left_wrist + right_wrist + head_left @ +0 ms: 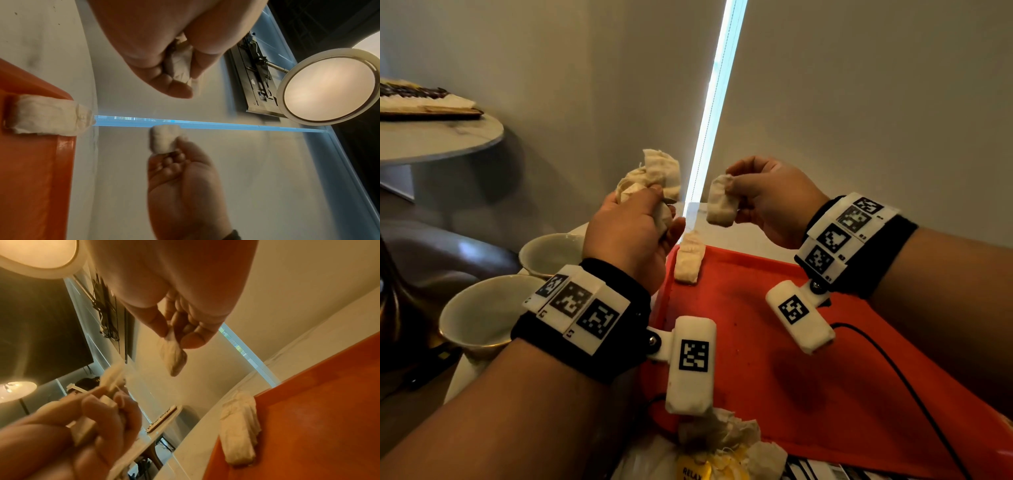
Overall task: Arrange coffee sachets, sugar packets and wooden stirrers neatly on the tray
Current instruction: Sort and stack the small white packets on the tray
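My left hand [635,222] is raised above the tray's far left corner and grips a bunch of cream cloth sachets [654,174]; the same bunch [180,63] shows between its fingers in the left wrist view. My right hand [767,198] pinches one cream sachet [720,202] by its top end, so it hangs in the air, seen as sachet [173,355] and sachet [164,139]. A single sachet [688,258] lies on the orange tray [808,359] at its far left corner, half over the rim [239,430].
Two white cups [482,315] [551,253] stand left of the tray. More sachets and a yellow-labelled packet [715,452] lie at the tray's near edge. A black cable [914,387] crosses the tray's right side. A round table [431,137] stands far left.
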A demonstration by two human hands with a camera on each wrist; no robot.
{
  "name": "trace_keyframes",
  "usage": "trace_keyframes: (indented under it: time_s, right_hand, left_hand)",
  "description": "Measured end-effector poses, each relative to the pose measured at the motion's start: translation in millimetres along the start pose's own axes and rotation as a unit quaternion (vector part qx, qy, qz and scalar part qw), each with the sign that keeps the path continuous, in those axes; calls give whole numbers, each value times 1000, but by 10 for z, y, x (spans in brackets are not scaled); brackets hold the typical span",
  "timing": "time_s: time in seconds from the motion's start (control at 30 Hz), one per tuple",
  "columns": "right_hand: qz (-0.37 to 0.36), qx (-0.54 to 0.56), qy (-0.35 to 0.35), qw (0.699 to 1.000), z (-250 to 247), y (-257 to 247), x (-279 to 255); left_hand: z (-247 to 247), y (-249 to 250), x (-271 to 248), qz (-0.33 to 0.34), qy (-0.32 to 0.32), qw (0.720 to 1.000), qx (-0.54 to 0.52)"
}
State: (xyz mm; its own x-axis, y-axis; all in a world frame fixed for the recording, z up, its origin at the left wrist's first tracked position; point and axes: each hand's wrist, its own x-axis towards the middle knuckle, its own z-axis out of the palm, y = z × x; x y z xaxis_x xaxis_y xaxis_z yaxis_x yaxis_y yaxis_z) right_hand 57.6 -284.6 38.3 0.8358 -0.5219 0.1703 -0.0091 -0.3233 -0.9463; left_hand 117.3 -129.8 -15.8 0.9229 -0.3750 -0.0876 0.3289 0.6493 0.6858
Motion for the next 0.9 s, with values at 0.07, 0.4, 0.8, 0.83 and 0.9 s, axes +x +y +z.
trace_keyframes:
  time_s: [0.07,0.4,0.8,0.83,0.9]
  right_hand:
    - [41,-58,-24,997,34,66,-4]
    - [165,-228,-201,938,388,427,92]
    - [117,-337,-102,929,431,463,185]
    - [115,-332,-99,931,425,468,186]
    - [94,-330,-84,936,400,468,182]
  left_hand:
    - [0,22,0,5,-1,1000,-6]
    - [0,41,-22,-13,3,1000,4]
    - [6,36,-13,-17,5,1000,0]
    - [5,36,-16,-18,5,1000,-1]
    - [4,34,-21,-17,6,1000,1]
